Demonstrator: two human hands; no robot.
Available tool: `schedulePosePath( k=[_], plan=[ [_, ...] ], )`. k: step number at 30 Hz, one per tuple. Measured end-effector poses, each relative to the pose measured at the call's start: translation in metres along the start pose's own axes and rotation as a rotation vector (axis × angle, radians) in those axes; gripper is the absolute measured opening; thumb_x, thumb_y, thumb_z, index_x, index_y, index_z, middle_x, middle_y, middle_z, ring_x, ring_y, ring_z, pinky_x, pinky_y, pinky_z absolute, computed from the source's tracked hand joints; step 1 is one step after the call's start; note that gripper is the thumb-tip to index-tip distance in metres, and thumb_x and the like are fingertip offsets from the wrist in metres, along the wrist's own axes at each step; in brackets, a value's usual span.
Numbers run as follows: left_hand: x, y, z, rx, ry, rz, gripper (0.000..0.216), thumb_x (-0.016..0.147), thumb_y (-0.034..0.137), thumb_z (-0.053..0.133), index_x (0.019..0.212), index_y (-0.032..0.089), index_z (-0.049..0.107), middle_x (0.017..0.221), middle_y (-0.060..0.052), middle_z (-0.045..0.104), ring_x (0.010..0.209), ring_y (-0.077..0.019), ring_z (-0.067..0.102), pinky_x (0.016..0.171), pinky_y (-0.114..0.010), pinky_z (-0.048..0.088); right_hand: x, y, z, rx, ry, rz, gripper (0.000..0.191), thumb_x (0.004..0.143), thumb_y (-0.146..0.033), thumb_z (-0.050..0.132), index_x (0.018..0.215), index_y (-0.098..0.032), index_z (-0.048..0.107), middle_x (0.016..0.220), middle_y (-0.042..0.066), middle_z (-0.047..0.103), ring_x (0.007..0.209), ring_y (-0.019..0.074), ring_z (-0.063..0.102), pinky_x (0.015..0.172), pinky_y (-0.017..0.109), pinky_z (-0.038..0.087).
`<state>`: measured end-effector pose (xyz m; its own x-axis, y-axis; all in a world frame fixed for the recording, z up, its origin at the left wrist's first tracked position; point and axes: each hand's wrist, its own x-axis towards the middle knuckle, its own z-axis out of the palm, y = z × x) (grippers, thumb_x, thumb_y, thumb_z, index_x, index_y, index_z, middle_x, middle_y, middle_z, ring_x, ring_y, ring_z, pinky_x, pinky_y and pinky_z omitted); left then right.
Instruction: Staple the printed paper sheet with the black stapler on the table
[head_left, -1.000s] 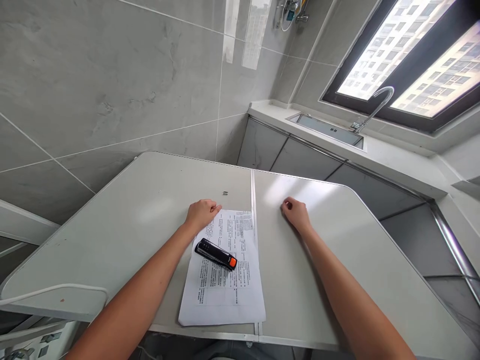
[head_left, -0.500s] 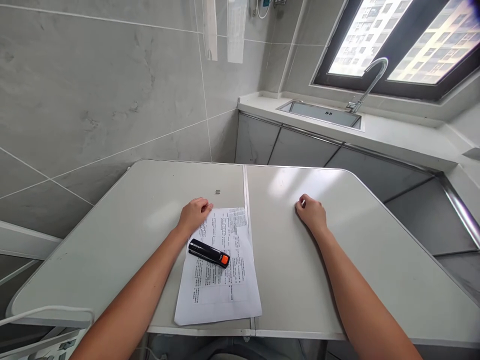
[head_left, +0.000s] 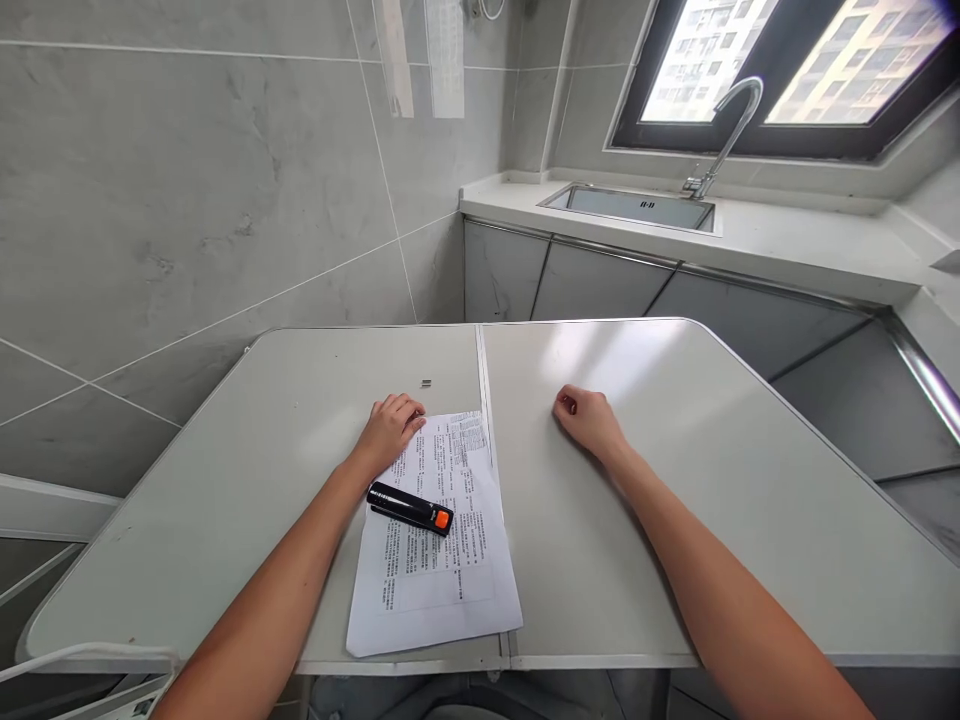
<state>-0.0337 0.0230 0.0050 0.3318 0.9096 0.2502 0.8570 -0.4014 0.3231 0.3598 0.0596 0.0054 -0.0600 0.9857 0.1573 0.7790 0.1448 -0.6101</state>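
A printed paper sheaf (head_left: 442,600) lies on the left half of the table, close to the centre seam. Across it rests a black stapler (head_left: 409,508) with an orange patch at its right end. My left hand (head_left: 390,432) lies at the upper left corner of the paper, its fingers loosely bent and slightly apart, holding nothing. Just beyond it are small metal pieces (head_left: 426,383) that look like staples. On the right half of the table rests my right hand (head_left: 590,420), fingers curled into a loose fist with a hollow and nothing visible inside.
The pale folding table (head_left: 720,540) has a metal seam (head_left: 482,370) down its middle. Behind it stands a counter with a sink (head_left: 630,205) and a tall faucet (head_left: 731,140) below a window. A grey tiled wall (head_left: 187,180) rises on the left.
My right hand has slid left across the table toward the seam. The fingers of my left hand have spread a little. The view has shifted slightly; paper and stapler stay in place.
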Motion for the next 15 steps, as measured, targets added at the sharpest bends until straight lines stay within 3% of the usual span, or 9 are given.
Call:
schedulePosePath(
  k=[7,15],
  plan=[
    [0.000,0.000,0.000,-0.008,0.000,-0.003,0.016,0.106,0.021,0.045,0.096,0.022,0.057,0.102,-0.006,0.064,0.095,-0.0242,0.056,0.089,-0.041,0.037,-0.037,-0.070,0.022,0.256,-0.360,-0.148,0.035,0.096,-0.049,0.053,0.079,-0.021,0.066,0.065,-0.002,0.056,0.062,0.0144,0.045,0.060,0.028,0.034],
    [-0.001,0.002,-0.002,-0.054,0.039,-0.005,0.017,0.107,0.020,0.040,0.097,0.023,0.054,0.100,-0.006,0.062,0.092,-0.0243,0.054,0.087,-0.041,0.037,-0.052,-0.093,0.030,0.355,-0.596,-0.087,0.032,0.091,-0.049,0.061,0.080,-0.021,0.070,0.067,-0.001,0.057,0.064,0.0144,0.046,0.060,0.028,0.035]
  ],
)
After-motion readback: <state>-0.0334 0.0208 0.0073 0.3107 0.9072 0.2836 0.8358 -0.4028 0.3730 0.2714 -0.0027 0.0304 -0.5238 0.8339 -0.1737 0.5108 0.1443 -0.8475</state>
